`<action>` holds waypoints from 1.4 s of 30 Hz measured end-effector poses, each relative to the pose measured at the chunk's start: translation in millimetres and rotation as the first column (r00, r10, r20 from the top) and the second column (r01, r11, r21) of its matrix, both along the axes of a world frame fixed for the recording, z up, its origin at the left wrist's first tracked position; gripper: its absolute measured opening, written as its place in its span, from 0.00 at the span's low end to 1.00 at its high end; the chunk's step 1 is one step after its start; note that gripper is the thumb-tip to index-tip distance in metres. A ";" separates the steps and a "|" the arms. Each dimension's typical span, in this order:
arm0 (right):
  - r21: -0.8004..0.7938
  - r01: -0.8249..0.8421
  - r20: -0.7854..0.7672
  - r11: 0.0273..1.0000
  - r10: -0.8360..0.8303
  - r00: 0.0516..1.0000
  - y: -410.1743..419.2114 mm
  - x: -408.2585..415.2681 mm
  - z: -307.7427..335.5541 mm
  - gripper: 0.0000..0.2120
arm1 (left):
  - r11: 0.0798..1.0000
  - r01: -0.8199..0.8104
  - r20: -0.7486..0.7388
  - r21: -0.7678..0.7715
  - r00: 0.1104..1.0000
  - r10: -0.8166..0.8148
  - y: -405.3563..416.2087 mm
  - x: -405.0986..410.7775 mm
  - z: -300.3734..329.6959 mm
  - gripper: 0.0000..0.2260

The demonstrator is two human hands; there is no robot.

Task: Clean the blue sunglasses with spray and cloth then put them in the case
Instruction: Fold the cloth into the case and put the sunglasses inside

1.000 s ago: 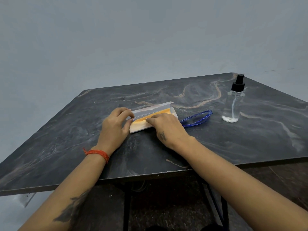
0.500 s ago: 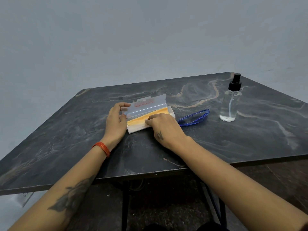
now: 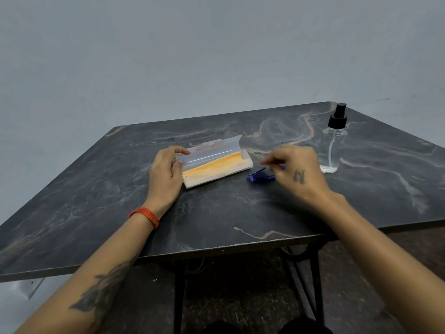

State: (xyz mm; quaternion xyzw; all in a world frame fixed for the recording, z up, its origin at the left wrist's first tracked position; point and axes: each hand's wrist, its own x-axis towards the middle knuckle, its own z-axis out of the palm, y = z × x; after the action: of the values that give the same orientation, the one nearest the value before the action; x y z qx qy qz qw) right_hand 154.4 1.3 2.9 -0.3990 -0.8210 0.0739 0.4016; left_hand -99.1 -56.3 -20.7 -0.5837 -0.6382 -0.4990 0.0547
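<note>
The white glasses case [image 3: 216, 175] lies open in the middle of the table, with an orange cloth [image 3: 212, 165] inside it. My left hand [image 3: 166, 174] pinches the left end of the translucent lid [image 3: 212, 150] and holds it up. The blue sunglasses [image 3: 260, 175] lie just right of the case, mostly hidden under my right hand [image 3: 296, 172]. That hand is blurred, with its fingers curled over the frame and apparently gripping it. A clear spray bottle [image 3: 333, 150] with a black pump stands upright to the far right, apart from both hands.
The dark marbled table [image 3: 216, 220] has its front edge near me and black metal legs [image 3: 179, 297] below it. A plain grey wall rises behind it. Bare tabletop shows to the left and in front of the case.
My right hand has left the case and moved right onto the blue sunglasses, whose near end has shifted slightly left. My left hand has raised the lid further.
</note>
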 end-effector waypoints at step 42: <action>-0.023 -0.149 -0.466 0.989 0.121 0.877 24.8 -26.2 25.0 0.06 | 0.996 0.074 0.114 -0.044 0.991 -0.068 -4.4 5.4 3.3 0.12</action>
State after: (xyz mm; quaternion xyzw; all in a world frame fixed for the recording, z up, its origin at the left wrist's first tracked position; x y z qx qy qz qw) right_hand 128.2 26.2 28.0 -0.3232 -0.7248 0.2186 0.5678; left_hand -93.7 -60.7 -17.4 -0.5781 -0.6310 -0.5172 -0.0134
